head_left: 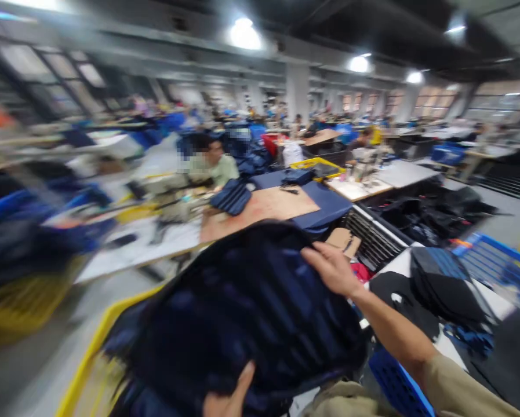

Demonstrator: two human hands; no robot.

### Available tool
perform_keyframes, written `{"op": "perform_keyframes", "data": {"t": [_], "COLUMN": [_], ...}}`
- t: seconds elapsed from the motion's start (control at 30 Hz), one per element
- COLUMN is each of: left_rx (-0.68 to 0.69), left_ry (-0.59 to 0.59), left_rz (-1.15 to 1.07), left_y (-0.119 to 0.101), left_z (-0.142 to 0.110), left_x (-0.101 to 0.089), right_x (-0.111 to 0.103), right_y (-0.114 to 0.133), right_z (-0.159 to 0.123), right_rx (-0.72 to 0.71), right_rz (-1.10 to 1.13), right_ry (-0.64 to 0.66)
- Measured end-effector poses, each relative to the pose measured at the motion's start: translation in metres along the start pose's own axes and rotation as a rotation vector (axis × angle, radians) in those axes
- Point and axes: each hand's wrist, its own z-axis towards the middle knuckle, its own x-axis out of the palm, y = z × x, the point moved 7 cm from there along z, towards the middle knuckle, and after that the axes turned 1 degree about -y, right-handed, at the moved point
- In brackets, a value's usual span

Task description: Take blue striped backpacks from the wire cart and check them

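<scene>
A dark navy fabric bag (242,313), blurred by motion, fills the lower middle of the head view. Its rounded black edge is uppermost, and paler ridges run across its face. My right hand (334,267) grips it at the upper right edge, fingers bent over the rim. At the bottom, my left hand (229,394) holds the near side; mostly its thumb shows, lying on the cloth, and the other fingers are hidden. Under the bag's left side stands a yellow crate (95,341) with more dark cloth in it.
Black bag pieces (442,284) lie on a white table at right, beside a blue crate (503,263). Ahead, a person (222,168) sits at a sewing table with a brown board (264,208). Another yellow crate (29,307) is at left.
</scene>
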Motion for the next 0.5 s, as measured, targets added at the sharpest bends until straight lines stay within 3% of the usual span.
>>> {"op": "perform_keyframes", "data": {"t": [0.07, 0.17, 0.27, 0.37, 0.5], "left_rx": [-0.075, -0.095, -0.109, -0.161, -0.319], "left_ry": [-0.023, -0.002, -0.081, -0.212, -0.427], "left_rz": [-0.075, -0.167, -0.144, -0.125, 0.026], "left_y": [0.009, 0.006, 0.015, 0.057, 0.157], "left_z": [-0.023, -0.042, -0.049, -0.062, -0.076], "left_x": [-0.024, -0.041, -0.067, -0.096, -0.134], "right_x": [0.002, 0.013, 0.051, 0.125, 0.260], "right_y": [-0.019, -0.068, -0.115, -0.154, -0.204], "right_z": [0.004, 0.021, 0.036, 0.033, -0.007], "right_rx": [0.088, 0.247, 0.293, 0.250, 0.232], "right_rz": [-0.019, -0.049, -0.053, -0.071, -0.147], "right_ry": [-0.038, -0.040, 0.005, 0.168, 0.531]}}
